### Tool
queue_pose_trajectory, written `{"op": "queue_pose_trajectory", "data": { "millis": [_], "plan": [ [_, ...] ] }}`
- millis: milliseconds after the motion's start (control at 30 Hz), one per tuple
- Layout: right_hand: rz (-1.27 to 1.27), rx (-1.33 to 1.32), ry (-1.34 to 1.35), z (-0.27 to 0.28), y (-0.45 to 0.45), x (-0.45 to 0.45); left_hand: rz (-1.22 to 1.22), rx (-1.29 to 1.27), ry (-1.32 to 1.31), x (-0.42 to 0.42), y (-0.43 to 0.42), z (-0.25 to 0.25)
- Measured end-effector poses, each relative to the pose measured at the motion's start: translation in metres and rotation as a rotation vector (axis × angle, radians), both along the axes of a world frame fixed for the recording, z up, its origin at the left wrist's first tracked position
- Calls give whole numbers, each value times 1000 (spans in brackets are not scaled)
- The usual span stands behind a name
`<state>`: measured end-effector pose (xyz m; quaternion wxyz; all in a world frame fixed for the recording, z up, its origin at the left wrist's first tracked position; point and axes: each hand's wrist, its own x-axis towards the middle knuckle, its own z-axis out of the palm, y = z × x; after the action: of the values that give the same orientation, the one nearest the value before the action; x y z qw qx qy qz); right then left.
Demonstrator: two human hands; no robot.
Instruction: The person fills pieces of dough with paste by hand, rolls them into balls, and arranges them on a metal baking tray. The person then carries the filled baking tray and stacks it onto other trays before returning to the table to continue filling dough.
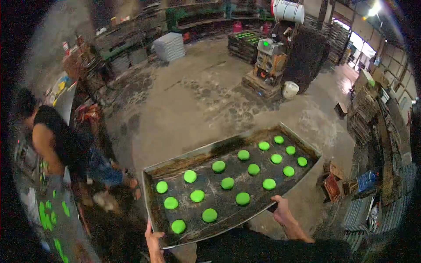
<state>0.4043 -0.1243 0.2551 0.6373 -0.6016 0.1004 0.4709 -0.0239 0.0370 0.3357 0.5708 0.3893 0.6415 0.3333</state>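
Note:
A large worn metal tray [226, 144] with raised walls is held out in front of me, its right side farther away than its left. Several round bright green pieces [227, 183] lie spaced in rows on its dark bottom. My left hand [154, 240] grips the near left corner, with the thumb up along the wall. My right hand [281, 211] holds the near edge toward the right, its fingers partly hidden under the tray.
At the left a co-worker [57, 140] leans over a table [70, 219] bearing green pieces. Ahead are a machine [268, 63], a white bucket [290, 90], stacked trays [243, 47] and a pale stack [169, 47]. Crates [332, 186] and racks stand at the right.

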Motion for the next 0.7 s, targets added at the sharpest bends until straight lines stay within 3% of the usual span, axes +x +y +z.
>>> {"op": "queue_pose_trajectory", "data": {
  "millis": [33, 133, 233, 367, 433, 533, 633, 667, 700],
  "plan": [
    [-45, 72, 35, -4, -20, -7, -52, 69, 3, -10, 1, -18],
    [-108, 113, 82, 3, 0, -38, -248, 24, 34, -7, 75, -2],
    [-153, 117, 51, 6, -1, -68, -380, 49, -131, -13, 135, -31],
    [-308, 25, 46, 8, -21, -113, -514, 49, -126, -5, 162, 9],
    [-424, -40, 89, -15, -30, -128, -559, 83, -118, -5, 179, 0],
    [-446, -120, 93, -38, -23, -125, -613, 184, -122, 14, 189, -2],
    [-296, 68, 69, -103, -15, -101, -598, 187, -73, 27, 182, -12],
    [-204, 161, 24, -110, -20, -88, -578, 208, -78, 35, 177, -16],
    [-271, 88, 60, -91, 2, -88, -549, 237, -76, 29, 180, -11]
  ]
}}
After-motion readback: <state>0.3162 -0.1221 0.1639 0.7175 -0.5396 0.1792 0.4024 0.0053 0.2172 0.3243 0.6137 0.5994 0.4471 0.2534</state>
